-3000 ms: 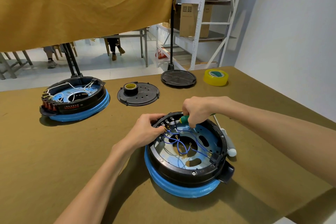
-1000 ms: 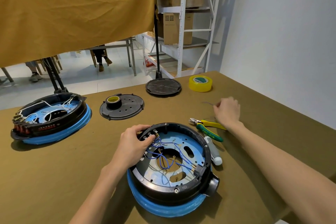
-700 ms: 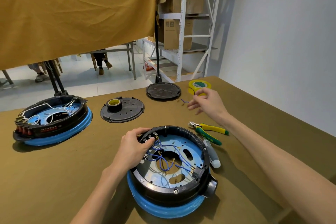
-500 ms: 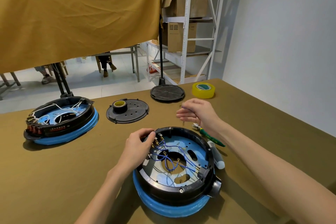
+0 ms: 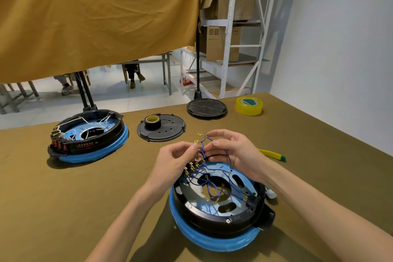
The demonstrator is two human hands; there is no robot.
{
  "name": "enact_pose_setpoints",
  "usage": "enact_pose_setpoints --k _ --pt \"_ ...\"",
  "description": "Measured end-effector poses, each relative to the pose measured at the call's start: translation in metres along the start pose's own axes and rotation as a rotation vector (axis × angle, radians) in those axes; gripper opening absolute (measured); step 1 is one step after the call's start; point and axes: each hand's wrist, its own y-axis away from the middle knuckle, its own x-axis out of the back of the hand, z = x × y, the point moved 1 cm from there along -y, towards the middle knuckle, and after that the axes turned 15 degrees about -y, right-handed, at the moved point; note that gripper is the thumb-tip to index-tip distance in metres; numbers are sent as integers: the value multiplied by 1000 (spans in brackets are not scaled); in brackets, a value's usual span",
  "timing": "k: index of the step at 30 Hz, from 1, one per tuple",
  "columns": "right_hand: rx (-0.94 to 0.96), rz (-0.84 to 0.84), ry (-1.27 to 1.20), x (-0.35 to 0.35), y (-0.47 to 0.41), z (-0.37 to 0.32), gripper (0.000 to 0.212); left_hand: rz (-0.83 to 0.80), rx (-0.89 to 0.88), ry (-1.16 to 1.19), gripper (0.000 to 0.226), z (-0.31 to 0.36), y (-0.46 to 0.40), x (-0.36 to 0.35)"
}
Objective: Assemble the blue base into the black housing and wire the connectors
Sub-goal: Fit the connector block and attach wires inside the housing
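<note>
Black housing (image 5: 214, 217) sits nearest me on its blue base (image 5: 212, 240) on the olive table (image 5: 63, 208), and above its far rim I see my left hand (image 5: 172, 161) and right hand (image 5: 236, 153) each pinching a loose blue wire (image 5: 203, 144) with brass terminals. My right forearm hides most of a white-handled tool just right of the housing, with yellow pliers (image 5: 272, 154) beyond. Farther back lie a second wired housing (image 5: 89, 134) at left, a black disc (image 5: 161, 127) carrying a tape roll, another disc (image 5: 206, 107) and yellow tape (image 5: 249, 106)
</note>
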Motion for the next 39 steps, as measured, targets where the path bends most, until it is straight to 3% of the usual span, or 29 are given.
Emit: enact_pose_setpoints --k 3,8,13,16,19,23,28,33,39 --pt "-68 -23 120 -3 1 1 22 10 -22 -58 15 0 0 5" --pt "-9 9 348 -15 -2 3 12 -45 -62 -131 17 -5 2 6" --pt "-155 204 184 -18 -5 6 17 47 36 -257 20 -42 6 15" --pt "-269 303 105 -27 -11 11 16 -41 187 -124 29 -62 14 10" --pt "-382 305 58 -35 -14 14 9 77 198 -110 34 -67 22 -4" --pt "-421 240 247 -36 -11 17 15 164 207 -69 40 -61 29 -20" --pt "-365 317 388 -36 -14 14 23 323 250 -137 39 -55 36 -34" --pt "-363 351 472 -35 -16 24 36 215 216 -175 44 -54 40 -38" --pt "-408 366 503 -34 -18 28 37 249 180 -212 43 -54 43 -36"
